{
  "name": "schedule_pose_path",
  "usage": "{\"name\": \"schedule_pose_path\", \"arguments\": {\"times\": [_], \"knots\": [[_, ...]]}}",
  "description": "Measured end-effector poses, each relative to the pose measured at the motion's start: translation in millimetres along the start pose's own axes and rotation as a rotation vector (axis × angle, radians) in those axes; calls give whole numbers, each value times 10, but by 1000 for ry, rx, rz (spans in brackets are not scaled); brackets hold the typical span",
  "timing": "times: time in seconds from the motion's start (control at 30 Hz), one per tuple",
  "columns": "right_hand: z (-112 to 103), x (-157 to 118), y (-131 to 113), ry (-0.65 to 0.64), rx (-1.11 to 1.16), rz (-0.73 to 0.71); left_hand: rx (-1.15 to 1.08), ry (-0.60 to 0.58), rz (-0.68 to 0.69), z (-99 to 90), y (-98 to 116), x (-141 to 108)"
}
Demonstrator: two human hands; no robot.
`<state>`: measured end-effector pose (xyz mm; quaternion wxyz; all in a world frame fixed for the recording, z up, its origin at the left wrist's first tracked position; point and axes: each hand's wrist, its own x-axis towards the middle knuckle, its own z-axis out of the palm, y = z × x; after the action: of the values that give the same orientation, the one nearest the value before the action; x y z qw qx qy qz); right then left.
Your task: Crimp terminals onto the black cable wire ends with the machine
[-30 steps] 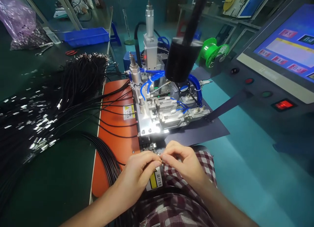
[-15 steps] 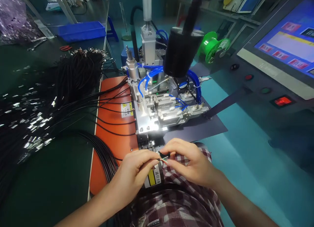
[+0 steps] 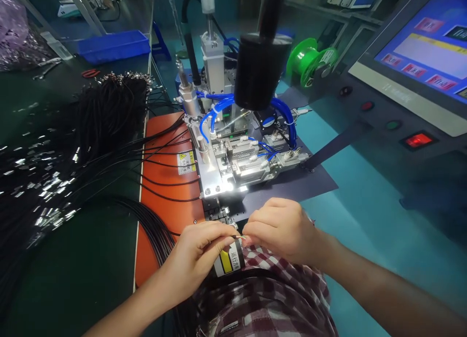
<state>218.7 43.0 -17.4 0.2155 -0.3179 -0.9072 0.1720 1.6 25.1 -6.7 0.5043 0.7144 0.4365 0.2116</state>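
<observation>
Between thumb and forefinger, my left hand [image 3: 200,254] pinches the end of a black cable, whose thin coloured wires [image 3: 241,237] stick out to the right. My right hand [image 3: 279,230] is closed on the tips of those wires, its fingers curled and pressed together. Both hands are just in front of the metal machine [image 3: 233,162], above a label with a yellow block [image 3: 226,263]. Several black cables [image 3: 171,184] run across the orange plate [image 3: 156,140] to the machine's left side.
A large heap of black cables [image 3: 105,113] lies on the left table. Behind it are a blue tray [image 3: 115,46] and red-handled pliers [image 3: 90,73]. At the right stands a control panel with a screen [image 3: 426,50]. A green spool [image 3: 304,62] is behind the machine.
The fingers of my right hand have curled from a spread pose and closed over the wire tips. My left hand keeps its pinch. The camera view has shifted slightly.
</observation>
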Motion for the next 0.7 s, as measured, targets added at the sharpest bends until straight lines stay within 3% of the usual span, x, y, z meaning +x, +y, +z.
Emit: {"name": "schedule_pose_path", "arguments": {"times": [0.13,0.27,0.4,0.53,0.7], "knots": [[43,-30,9,81,171,99,3,108,-11,41,-15,-3],[215,-73,-121,264,559,430,-1,178,-59,88,-24,-8],[412,-69,-250,323,939,639,-65,169,-122,100,-21,-2],[513,-34,-243,322,1263,699,-114,152,-165,92,-19,-5],[567,-3,-198,284,1507,664,-187,147,-185,85,-23,-16]]}}
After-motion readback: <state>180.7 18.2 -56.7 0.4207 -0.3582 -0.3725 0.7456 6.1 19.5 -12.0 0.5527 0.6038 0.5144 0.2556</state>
